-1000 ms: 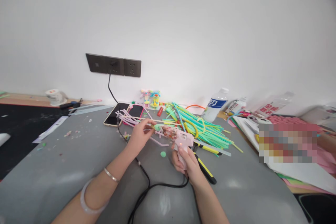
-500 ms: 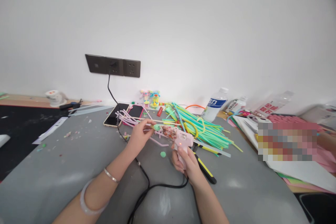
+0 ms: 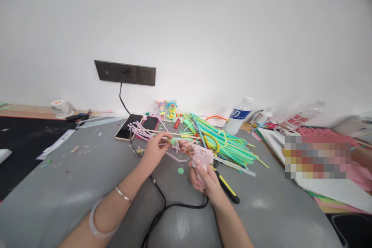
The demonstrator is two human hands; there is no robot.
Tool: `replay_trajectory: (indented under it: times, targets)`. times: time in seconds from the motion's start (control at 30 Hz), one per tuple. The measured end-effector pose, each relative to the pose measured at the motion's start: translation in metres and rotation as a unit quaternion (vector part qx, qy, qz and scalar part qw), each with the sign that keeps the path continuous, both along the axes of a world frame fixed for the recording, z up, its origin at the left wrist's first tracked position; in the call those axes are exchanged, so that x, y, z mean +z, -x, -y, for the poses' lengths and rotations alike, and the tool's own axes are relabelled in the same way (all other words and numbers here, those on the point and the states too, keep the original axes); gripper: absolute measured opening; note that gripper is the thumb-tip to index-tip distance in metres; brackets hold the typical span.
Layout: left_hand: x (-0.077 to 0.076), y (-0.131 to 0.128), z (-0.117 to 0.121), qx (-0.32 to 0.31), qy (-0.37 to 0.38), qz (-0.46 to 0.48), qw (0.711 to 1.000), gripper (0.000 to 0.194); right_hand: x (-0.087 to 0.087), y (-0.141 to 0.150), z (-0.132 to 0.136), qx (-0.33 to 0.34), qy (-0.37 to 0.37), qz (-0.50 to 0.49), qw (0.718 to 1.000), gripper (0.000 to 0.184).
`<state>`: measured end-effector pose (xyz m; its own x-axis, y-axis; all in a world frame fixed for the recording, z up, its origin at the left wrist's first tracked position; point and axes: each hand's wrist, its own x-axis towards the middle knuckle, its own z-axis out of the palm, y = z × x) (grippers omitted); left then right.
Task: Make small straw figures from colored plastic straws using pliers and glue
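Note:
A pink hot glue gun (image 3: 203,155) is gripped by its handle in my right hand (image 3: 205,178), its nozzle end crusted with brown and reddish residue and pointing left. A clear glue stick (image 3: 238,166) runs out of its back. My left hand (image 3: 158,146) pinches a small green piece (image 3: 173,141) right at the nozzle; whether they touch I cannot tell. On the table below lies a loose green pom-pom (image 3: 180,171). Yellow-and-black pliers (image 3: 228,188) rest beside my right hand, partly covered by it.
Green and yellow pipe cleaners (image 3: 235,151) are heaped behind the gun, with lilac ones (image 3: 142,130) to the left across two phones (image 3: 128,127). A black cable (image 3: 158,190) crosses the table. Two small figures (image 3: 167,109) and a bottle (image 3: 238,116) stand by the wall.
The glue gun has tilted and shifted very slightly down and left in my right hand. My left hand stays almost still with the green piece.

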<state>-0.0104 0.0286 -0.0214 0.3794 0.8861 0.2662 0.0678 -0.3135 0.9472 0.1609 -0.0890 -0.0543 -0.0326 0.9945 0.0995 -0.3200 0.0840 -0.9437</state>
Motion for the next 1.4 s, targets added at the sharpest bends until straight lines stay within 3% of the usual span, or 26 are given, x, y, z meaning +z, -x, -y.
replay_trajectory:
  times: [0.73,1.03,1.23,1.4]
  targets:
    - [0.003,0.001,0.002,0.002,0.001,0.010,1.000,0.013,0.007,0.002,0.002,-0.030,0.011,0.004,0.999,0.038]
    - [0.002,0.000,0.001,0.001,0.005,0.021,1.000,0.013,0.008,0.001,0.001,-0.100,-0.027,-0.030,0.994,0.040]
    - [0.001,-0.001,0.001,-0.012,-0.039,0.046,0.998,0.009,0.026,0.001,-0.003,-0.131,-0.057,-0.101,0.985,0.038]
    - [-0.002,-0.002,0.000,-0.024,-0.019,0.036,0.999,0.015,0.067,0.010,-0.009,-0.099,-0.084,-0.132,0.983,0.044]
